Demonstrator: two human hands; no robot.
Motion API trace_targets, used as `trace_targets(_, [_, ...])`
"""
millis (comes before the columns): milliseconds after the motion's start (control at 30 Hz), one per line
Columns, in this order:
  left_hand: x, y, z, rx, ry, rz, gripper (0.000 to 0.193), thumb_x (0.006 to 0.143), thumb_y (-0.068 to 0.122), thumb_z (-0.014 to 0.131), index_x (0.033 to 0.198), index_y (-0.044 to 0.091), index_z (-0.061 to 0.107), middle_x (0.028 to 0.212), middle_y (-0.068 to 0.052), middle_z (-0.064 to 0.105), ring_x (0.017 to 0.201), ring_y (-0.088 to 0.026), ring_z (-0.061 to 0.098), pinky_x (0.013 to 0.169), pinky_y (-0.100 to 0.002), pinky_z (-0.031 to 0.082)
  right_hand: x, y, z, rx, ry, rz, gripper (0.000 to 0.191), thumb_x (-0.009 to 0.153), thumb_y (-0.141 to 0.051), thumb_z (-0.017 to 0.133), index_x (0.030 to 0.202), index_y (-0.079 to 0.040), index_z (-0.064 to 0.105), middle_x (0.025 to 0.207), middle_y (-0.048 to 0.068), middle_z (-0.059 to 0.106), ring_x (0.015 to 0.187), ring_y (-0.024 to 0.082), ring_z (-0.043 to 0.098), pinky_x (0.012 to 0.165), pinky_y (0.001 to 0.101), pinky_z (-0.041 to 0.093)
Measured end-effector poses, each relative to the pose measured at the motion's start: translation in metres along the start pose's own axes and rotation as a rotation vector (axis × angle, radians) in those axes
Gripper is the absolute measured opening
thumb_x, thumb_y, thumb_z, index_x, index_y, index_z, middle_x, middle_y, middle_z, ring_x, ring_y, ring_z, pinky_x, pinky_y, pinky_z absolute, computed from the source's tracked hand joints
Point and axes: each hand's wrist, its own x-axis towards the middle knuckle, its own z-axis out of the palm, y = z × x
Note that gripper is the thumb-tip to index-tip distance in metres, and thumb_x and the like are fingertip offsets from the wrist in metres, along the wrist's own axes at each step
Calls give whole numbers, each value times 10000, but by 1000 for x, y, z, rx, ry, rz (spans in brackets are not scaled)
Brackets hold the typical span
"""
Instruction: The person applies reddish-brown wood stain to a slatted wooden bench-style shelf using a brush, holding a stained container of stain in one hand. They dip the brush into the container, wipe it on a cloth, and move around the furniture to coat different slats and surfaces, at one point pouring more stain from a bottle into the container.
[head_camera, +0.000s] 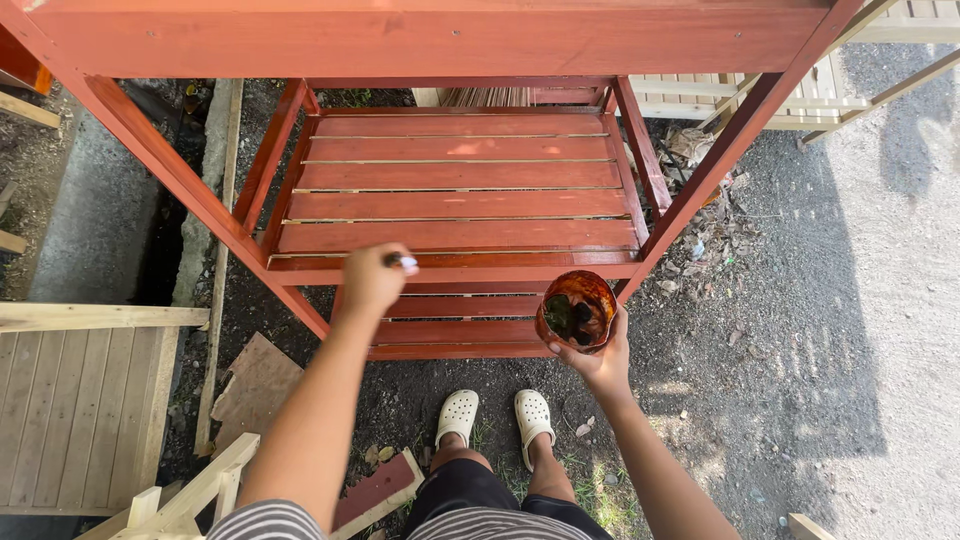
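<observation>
A red-brown stained wooden shelf unit (460, 190) stands in front of me, with slatted shelves at two levels. My left hand (372, 280) is closed around a small brush handle (402, 262) at the front edge of the middle shelf; the bristles are hidden. My right hand (600, 362) holds up a cut-off plastic cup (577, 311) with dark brown stain in it, just to the right of the shelf's front right leg.
Unstained pale wooden panels lie at the left (70, 400) and stand at the back right (800, 95). Scrap boards (255, 385) lie on the dirt near my feet in white clogs (495, 415). Gravel ground stretches to the right.
</observation>
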Motion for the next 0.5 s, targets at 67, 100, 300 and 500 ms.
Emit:
trace_targets(67, [-3,32,41,-44,-32,85,126,756,75,777,824,181,791,756,-68,762,689,-217,725,628,-385,538,1,-7,-3,13,7,-30,999,656,-240,940,1443,-26,362,1350,157,583,1254,265,625,1039,395,554])
trace_targets(100, [-3,48,59,-48,-43,176,83,758,103,796,813,159,769,760,-86,747,703,-249,717,630,-416,528,1,-10,-5,40,18,39,1005,633,-229,933,1435,-38,358,1322,149,591,1206,263,641,950,408,569])
trace_targets(300, [-2,156,158,-144,-199,381,81,782,124,759,799,198,785,730,-80,739,697,-277,718,647,-439,521,-1,-3,-26,144,71,170,988,601,-155,918,1412,-63,362,1277,132,612,1072,276,676,822,440,578])
trace_targets(500, [12,128,124,-421,-359,170,114,795,142,792,899,184,808,794,-27,789,708,-163,740,659,-358,564,0,15,-53,17,85,42,929,657,-150,936,1395,-30,386,1336,138,600,1245,235,627,1061,394,544])
